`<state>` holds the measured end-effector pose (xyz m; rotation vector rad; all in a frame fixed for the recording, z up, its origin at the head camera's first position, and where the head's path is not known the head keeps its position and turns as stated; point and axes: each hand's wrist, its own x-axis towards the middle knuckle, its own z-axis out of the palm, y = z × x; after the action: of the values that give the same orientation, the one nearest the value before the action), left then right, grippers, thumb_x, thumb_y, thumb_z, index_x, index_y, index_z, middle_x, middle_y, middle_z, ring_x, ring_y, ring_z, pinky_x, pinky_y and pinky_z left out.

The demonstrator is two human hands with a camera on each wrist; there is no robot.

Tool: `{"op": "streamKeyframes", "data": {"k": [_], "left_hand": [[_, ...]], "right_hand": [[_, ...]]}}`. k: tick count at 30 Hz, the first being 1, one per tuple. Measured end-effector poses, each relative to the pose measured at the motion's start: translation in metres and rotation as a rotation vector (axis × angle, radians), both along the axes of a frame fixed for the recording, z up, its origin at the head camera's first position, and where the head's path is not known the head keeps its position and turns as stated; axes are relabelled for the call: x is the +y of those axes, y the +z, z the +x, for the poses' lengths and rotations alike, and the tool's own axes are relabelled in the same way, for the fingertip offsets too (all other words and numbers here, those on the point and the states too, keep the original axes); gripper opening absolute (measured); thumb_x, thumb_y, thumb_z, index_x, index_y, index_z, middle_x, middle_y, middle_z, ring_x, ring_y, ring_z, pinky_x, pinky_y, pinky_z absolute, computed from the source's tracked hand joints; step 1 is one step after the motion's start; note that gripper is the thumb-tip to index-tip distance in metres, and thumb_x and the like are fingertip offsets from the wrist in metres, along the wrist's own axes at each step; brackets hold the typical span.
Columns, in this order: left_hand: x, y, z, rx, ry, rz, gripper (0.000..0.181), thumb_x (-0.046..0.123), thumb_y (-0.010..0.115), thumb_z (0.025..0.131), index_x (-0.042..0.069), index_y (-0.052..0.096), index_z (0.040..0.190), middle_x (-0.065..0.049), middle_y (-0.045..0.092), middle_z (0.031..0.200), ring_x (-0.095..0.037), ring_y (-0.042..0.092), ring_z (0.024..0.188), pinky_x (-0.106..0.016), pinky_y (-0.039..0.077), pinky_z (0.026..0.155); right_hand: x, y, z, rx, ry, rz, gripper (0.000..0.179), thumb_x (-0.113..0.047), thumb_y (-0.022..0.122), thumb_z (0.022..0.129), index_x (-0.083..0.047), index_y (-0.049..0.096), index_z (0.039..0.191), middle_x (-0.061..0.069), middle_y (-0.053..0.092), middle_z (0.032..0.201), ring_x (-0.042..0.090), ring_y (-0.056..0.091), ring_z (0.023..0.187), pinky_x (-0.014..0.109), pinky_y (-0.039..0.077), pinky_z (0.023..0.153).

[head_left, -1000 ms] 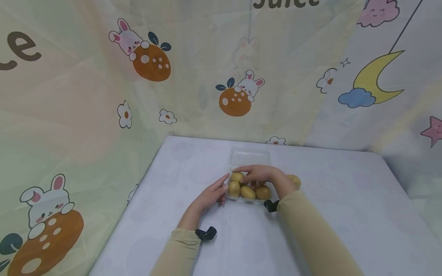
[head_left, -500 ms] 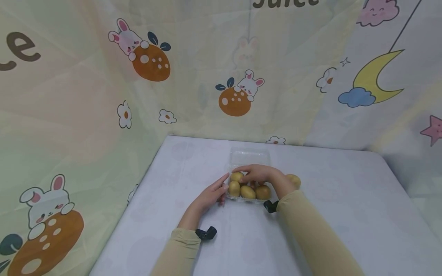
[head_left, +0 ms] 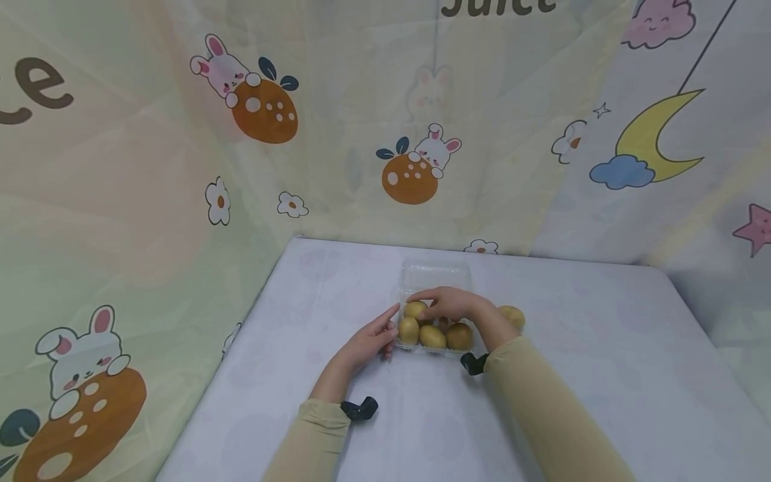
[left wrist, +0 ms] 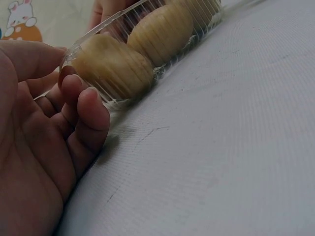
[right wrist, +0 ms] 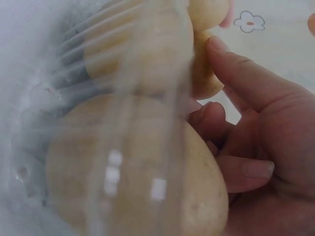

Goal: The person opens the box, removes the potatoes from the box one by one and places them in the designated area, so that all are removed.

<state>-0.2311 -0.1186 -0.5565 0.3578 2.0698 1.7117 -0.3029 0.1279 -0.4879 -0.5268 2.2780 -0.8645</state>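
A clear plastic clamshell box stands on the table with its lid folded open to the back. Several potatoes fill its base; the middle of the back row is hidden under my right hand. That hand pinches the back-left potato between thumb and index finger, the thumb lying on its near side. My left hand braces the box's left end, index finger stretched along it. In the left wrist view, its bent fingertips press close to the ribbed wall beside a potato.
One more potato lies on the white table to the right of the box, partly behind the right wrist. A printed cloth backdrop rises behind the table's back edge.
The back-left potato has shifted very slightly to the right under my right hand's fingers. The left hand and the box keep their places.
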Motion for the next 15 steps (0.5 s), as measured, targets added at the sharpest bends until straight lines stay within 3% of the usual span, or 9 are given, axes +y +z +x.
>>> {"op": "streamKeyframes", "data": {"k": [5,10,15], "left_hand": [[0.000,-0.001,-0.001,0.002,-0.007,0.004,0.058,0.034,0.054,0.101,0.035,0.031,0.155,-0.002,0.051,0.090,-0.016,0.053,0.074,-0.029,0.049,0.066],[0.001,0.000,-0.001,0.003,-0.004,0.008,0.060,0.032,0.054,0.101,0.032,0.030,0.156,-0.002,0.050,0.091,-0.017,0.053,0.073,-0.029,0.048,0.066],[0.001,0.002,0.000,0.006,-0.006,0.014,0.060,0.028,0.054,0.102,0.030,0.029,0.156,-0.003,0.050,0.092,-0.017,0.053,0.073,-0.029,0.048,0.065]], "right_hand": [[0.005,0.004,0.002,0.029,-0.008,0.012,0.043,-0.037,0.066,0.094,-0.041,0.056,0.137,0.002,0.057,0.117,0.020,0.051,0.073,0.030,0.044,0.065],[0.015,0.007,0.002,0.050,-0.015,-0.002,0.046,-0.036,0.066,0.095,-0.041,0.054,0.139,0.003,0.061,0.104,0.019,0.047,0.062,0.028,0.041,0.056],[0.025,0.009,0.002,0.045,-0.018,-0.043,0.047,-0.036,0.067,0.094,-0.041,0.053,0.139,0.006,0.068,0.101,0.019,0.047,0.061,0.027,0.039,0.055]]}}
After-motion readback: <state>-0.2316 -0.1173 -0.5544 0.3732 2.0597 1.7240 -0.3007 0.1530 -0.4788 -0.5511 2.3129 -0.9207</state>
